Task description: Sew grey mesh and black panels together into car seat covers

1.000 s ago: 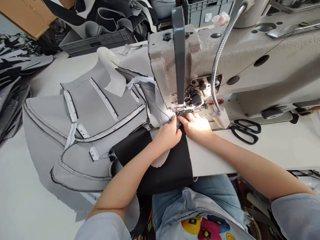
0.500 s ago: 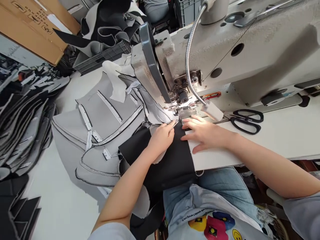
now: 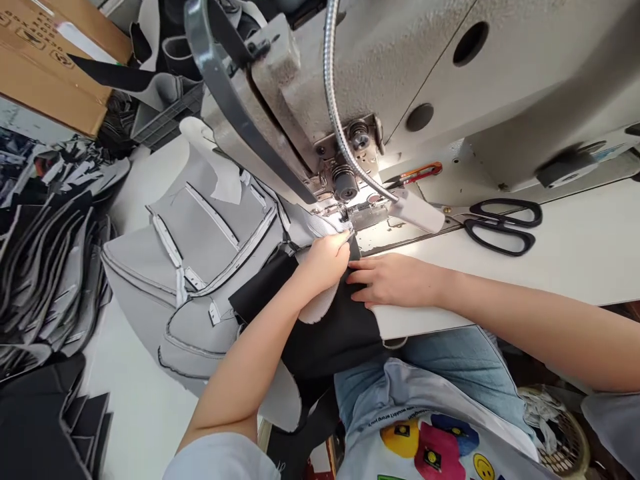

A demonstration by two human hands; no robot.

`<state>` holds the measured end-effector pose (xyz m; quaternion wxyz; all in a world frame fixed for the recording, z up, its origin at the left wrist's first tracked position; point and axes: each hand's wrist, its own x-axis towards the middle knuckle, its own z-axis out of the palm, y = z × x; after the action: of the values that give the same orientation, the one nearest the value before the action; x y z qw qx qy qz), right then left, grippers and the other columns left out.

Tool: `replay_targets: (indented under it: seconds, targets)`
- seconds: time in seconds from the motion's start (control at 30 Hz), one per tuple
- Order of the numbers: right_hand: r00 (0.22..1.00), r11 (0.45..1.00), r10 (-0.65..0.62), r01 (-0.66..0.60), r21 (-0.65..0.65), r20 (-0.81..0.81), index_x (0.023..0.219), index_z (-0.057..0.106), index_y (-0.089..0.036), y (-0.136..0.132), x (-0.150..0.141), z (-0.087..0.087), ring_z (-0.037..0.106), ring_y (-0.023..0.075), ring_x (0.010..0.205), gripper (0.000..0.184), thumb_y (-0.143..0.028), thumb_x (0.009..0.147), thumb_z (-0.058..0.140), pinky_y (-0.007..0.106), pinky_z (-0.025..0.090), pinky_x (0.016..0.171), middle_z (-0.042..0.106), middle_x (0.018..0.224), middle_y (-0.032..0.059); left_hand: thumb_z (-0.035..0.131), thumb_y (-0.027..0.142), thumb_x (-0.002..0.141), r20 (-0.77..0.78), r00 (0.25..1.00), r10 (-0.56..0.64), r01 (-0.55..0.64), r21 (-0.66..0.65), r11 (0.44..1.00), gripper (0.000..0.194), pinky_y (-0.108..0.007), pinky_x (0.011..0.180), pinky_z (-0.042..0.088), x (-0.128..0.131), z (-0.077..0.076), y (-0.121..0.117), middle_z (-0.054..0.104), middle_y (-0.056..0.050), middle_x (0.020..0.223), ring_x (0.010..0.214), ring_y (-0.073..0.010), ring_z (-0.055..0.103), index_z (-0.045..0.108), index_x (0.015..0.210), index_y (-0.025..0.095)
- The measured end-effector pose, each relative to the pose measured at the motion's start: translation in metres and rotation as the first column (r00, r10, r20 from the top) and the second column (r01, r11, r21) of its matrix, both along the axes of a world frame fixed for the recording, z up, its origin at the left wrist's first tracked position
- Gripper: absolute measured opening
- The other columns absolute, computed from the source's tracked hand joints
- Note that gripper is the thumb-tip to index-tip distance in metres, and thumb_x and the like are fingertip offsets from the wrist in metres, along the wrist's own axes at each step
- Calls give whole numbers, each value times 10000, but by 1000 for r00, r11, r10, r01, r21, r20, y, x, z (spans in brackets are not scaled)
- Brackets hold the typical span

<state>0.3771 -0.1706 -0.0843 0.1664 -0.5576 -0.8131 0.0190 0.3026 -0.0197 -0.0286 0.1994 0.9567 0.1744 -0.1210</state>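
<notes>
My left hand is closed on the edge of the grey fabric, just in front of the sewing machine's presser foot. This fabric belongs to a large sewn grey piece with white-edged seams, spread out on the left. Under my left wrist, black fabric hangs over the table's front edge. My right hand lies flat, fingers apart, with its fingertips on the black fabric's right margin. The needle point is lost in the lamp's glare.
Black-handled scissors and orange-handled thread snips lie under the machine arm. A lamp on a flexible neck hangs close to my right hand. Stacked grey pieces, black pieces and a cardboard box stand left.
My right hand has come away from the presser foot, spread its fingers and moved back towards me onto the black fabric. My left hand stays near the foot. The view has shifted and turned.
</notes>
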Motion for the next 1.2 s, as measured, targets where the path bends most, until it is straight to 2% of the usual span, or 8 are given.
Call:
replay_targets:
  seconds: [0.23, 0.6, 0.7, 0.83, 0.9, 0.97, 1.1, 1.2]
  targets:
    - [992, 997, -66, 68, 19, -108, 1166, 664, -222, 9, 8, -8, 448, 261, 1280, 294, -328, 922, 538, 391, 422, 1020, 592, 1247, 106, 346, 144, 896, 61, 996, -62, 51, 172, 984, 472, -306, 1010, 430, 2, -19, 4, 615, -121, 1262, 1165, -207, 564, 519, 1332, 95]
    - [987, 997, -75, 76, 2, -145, 1156, 660, -210, 9, 8, -9, 444, 243, 1276, 293, -331, 930, 520, 388, 383, 1059, 584, 1251, 104, 336, 151, 910, 53, 993, -101, 84, 263, 961, 457, -326, 970, 455, 5, -24, 5, 639, -148, 1204, 1122, -231, 586, 529, 1318, 74]
    - [987, 998, -63, 64, 2, -149, 1150, 661, -199, 9, 12, -9, 436, 243, 1280, 292, -327, 930, 519, 366, 361, 1067, 592, 1242, 97, 338, 158, 913, 23, 993, -117, 103, 334, 937, 468, -321, 916, 478, 3, -23, 0, 637, -159, 1190, 1069, -244, 610, 504, 1341, 65]
    - [981, 1000, -12, 14, 8, -193, 1082, 680, -192, 6, 21, -6, 481, 204, 1215, 270, -283, 955, 459, 317, 355, 1038, 638, 1183, 57, 335, 224, 940, -9, 998, -70, 66, 471, 880, 458, -301, 754, 507, -4, -26, -12, 663, -140, 1052, 905, -248, 653, 506, 1350, 111]
    - [974, 997, -69, 77, 30, -217, 1012, 691, -190, 5, 27, -7, 545, 190, 1084, 285, -255, 961, 418, 312, 388, 963, 673, 1063, 49, 338, 243, 945, 27, 998, -63, 40, 518, 854, 440, -285, 721, 501, -8, -31, -16, 660, -128, 994, 886, -243, 650, 537, 1321, 127]
    - [947, 972, -204, 225, 62, -248, 1032, 680, -175, 6, 32, -12, 567, 189, 940, 307, -244, 958, 390, 312, 414, 863, 667, 943, 62, 353, 233, 940, 84, 993, -88, 28, 545, 838, 430, -281, 721, 496, -12, -38, -18, 650, -124, 958, 896, -243, 639, 546, 1308, 121]
    - [833, 846, -493, 527, 84, -251, 1233, 596, -158, 13, 37, -24, 538, 191, 817, 374, -204, 933, 377, 304, 412, 741, 597, 858, 76, 364, 210, 938, 156, 978, -136, 28, 551, 834, 420, -303, 757, 501, -14, -48, -17, 639, -146, 974, 909, -245, 627, 538, 1295, 74]
    - [791, 795, -598, 606, 31, -129, 1244, 597, -182, 19, 35, -22, 522, 190, 768, 389, -184, 917, 384, 306, 408, 693, 583, 875, 88, 360, 187, 943, 138, 981, -138, 47, 518, 854, 403, -312, 773, 502, -14, -48, -13, 642, -151, 1001, 906, -239, 631, 534, 1284, 62]
